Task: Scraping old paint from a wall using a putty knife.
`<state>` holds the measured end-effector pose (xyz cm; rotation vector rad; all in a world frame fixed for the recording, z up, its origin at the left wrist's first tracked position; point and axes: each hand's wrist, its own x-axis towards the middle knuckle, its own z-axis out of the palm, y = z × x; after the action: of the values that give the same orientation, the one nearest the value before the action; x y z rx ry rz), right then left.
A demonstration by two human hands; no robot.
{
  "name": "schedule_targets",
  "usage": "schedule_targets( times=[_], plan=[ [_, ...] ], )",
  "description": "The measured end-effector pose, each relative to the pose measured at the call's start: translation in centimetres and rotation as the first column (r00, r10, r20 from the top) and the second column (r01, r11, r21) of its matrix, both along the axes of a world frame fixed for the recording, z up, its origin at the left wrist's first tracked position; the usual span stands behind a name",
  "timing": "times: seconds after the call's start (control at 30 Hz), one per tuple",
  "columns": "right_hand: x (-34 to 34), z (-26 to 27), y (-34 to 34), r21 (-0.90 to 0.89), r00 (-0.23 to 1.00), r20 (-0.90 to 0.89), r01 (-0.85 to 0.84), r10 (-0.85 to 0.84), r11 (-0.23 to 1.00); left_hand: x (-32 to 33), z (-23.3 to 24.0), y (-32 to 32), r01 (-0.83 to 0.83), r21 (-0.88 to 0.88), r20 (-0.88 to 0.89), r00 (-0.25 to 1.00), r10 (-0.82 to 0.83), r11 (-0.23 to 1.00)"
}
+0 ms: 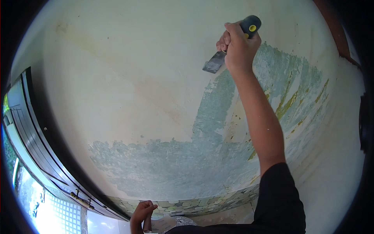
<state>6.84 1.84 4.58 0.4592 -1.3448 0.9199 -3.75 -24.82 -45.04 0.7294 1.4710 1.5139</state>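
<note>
My right hand point(241, 46) is closed around a scraper point(214, 62) with a broad metal blade and a black handle with yellow inserts. Its blade lies against or just off the painted wall point(131, 58), above a scraped strip point(216, 102) where a blue-green layer shows. Powdery residue clings to the blade. Low in the view, my left hand point(143, 210) hangs with its fingers curled in front of a stone-pattern wall band point(187, 204). Whether it holds anything is unclear; a brown shape point(147, 223) shows just below it.
A dark-framed door point(49, 158) with a metal handle point(81, 201) stands on the left, with bright daylight beyond. Printed brown sheet material point(164, 223) lies on the floor near debris point(184, 220). At the right edge is a dark object point(363, 122). Reddish-brown trim point(331, 27) runs top right.
</note>
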Motion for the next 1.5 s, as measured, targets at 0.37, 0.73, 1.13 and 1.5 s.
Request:
schedule_targets(
  times=[0.37,0.73,1.13,1.5],
  plan=[
    [-0.6,-0.9,0.1,-0.086,0.993,0.114,-0.014,0.024,0.996,-0.3,0.4,-0.2,0.01,-0.009,0.025,1.0,-0.009,1.0],
    [-0.6,-2.7,-1.8,-0.04,0.995,0.101,0.014,-0.01,0.999,-0.5,1.0,-0.5,0.007,-0.032,0.035,0.999,-0.006,0.999],
    [0.1,-5.9,-2.1,-0.026,0.997,0.003,-0.071,0.071,0.997,-0.9,0.7,-0.9,0.007,-0.048,0.033,0.999,-0.005,0.999],
    [-1.9,-8.7,-0.8,-0.088,0.988,0.151,0.005,0.009,0.996,-1.2,1.5,-1.6,-0.038,-0.033,0.02,0.999,0.039,0.999]
  ],
)
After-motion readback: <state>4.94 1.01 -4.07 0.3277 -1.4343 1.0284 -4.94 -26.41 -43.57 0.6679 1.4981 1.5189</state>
